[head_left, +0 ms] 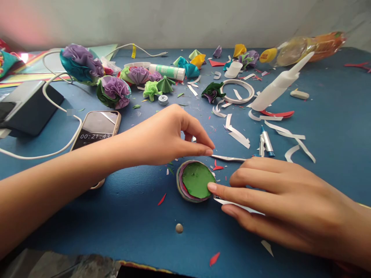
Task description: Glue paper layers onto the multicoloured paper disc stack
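Note:
My left hand [174,135] is above and behind a small round stack, thumb and index finger pinched together. Their tips meet the end of a thin whitish strip [228,158], which runs toward my right hand [278,197]. The stack has a flat green disc [198,179] on top, with purple, red and greyish round edges [181,189] showing beneath. On the right rim of the green disc rests my right index fingertip, the other fingers stretched out over the table. A pointed white paper piece [237,204] lies partly under that hand.
Folded paper flowers [81,63], a glue stick [168,72] and paper scraps are spread across the back. A white glue bottle [275,88] leans near a tape ring [237,91]. A compass [266,143] lies behind my right hand; a phone [98,121] is partly under my left forearm.

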A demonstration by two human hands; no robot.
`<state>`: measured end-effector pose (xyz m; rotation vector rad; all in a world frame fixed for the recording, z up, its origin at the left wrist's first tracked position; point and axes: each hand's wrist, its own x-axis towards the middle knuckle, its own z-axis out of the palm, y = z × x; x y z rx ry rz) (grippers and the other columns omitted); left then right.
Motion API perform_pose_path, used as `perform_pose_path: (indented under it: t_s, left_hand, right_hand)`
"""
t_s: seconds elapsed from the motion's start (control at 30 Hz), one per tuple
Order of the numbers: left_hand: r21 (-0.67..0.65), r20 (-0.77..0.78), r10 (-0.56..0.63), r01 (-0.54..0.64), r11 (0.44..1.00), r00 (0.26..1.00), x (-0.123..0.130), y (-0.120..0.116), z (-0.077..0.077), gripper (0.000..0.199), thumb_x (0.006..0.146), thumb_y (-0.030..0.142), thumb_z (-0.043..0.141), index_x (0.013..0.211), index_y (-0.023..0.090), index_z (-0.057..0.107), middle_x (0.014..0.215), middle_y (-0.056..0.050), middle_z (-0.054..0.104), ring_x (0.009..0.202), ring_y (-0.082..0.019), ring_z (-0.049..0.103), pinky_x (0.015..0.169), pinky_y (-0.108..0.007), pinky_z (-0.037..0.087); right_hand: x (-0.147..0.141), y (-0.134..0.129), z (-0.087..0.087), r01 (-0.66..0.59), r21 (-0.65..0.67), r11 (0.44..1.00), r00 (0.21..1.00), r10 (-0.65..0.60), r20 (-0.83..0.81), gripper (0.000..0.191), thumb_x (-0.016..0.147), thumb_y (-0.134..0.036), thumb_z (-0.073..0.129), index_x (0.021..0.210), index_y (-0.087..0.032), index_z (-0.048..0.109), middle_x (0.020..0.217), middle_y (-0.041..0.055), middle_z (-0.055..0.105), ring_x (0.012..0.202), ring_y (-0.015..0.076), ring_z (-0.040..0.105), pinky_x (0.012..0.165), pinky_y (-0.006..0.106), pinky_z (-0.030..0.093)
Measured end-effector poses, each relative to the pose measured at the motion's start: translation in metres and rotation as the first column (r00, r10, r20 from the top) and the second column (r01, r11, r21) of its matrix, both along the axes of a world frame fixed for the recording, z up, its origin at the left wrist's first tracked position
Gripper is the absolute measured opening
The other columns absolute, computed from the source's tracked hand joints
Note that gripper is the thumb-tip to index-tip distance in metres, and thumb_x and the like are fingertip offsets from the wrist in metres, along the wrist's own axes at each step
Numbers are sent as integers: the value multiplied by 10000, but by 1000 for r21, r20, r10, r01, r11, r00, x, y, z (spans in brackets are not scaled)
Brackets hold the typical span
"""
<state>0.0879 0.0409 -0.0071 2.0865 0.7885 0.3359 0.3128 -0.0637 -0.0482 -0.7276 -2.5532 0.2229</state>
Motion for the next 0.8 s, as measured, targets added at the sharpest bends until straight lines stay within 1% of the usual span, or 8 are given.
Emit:
perform_pose_path:
  t_s: [0.07,0.23,0.33,0.43,0.53,0.6,0.73,0.8]
  left_hand:
    - [-42,8,50,-50,998,999,-1,1,1,50,764,211,811,721,189,797,684,18,733,631,-108,565,561,-250,428]
    - [-80,6,154,-153,985,988,-1,2,4,265,695,242,870,565,169,651,564,25,637,552,-99,521,496,-256,374]
    - [39,-11,143,-142,989,990,-3,2,8,239,716,277,878,598,167,702,597,13,676,586,-113,545,534,-267,406]
    - [150,11,64,-65,987,998,-7,0,12,93,814,269,810,786,182,822,766,-3,779,707,-131,638,655,-264,485]
    - [268,12,64,-65,961,998,-16,-6,11,150,917,253,699,861,184,821,813,4,791,731,-116,665,652,-234,480]
    - [357,-49,84,-61,932,995,-25,-10,9,231,972,277,638,826,171,781,712,15,740,644,-101,618,560,-220,429]
    - [486,-152,71,12,874,986,-42,-14,2,451,980,315,673,571,157,569,475,74,445,459,-64,373,435,-215,287]
    - [498,-183,38,60,865,982,-48,-13,-1,497,969,334,701,534,157,540,479,73,439,452,-64,366,441,-222,290]
  right_hand:
    - [-1,0,0,2,-1,1000,1000,-2,-3,181,1073,-179,517,1181,-153,660,820,18,624,701,158,516,640,314,432]
    - [-2,0,1,2,-1,1000,1000,-2,0,180,1074,-177,515,1180,-152,659,821,20,632,708,156,529,647,309,440]
    - [-1,0,2,-1,0,1000,1000,1,1,179,1077,-178,513,1184,-157,655,826,17,628,708,154,523,646,304,435]
    - [-1,0,2,-3,-7,1000,1000,3,5,191,1086,-181,492,1196,-162,647,833,16,628,710,153,528,642,303,428]
    - [0,0,1,-2,-2,1000,1000,2,11,201,1099,-202,472,1211,-169,635,840,11,630,722,152,545,660,304,440]
    - [1,-1,0,0,1,1000,1000,0,11,207,1101,-208,466,1222,-171,630,849,7,629,734,152,556,678,304,451]
    - [2,-1,-1,-1,-3,1000,1000,2,10,199,1095,-194,471,1204,-170,636,855,6,630,735,146,567,692,299,459]
    - [1,-1,0,-2,-5,1000,1000,2,12,195,1092,-192,476,1193,-169,641,851,7,631,731,147,565,686,298,458]
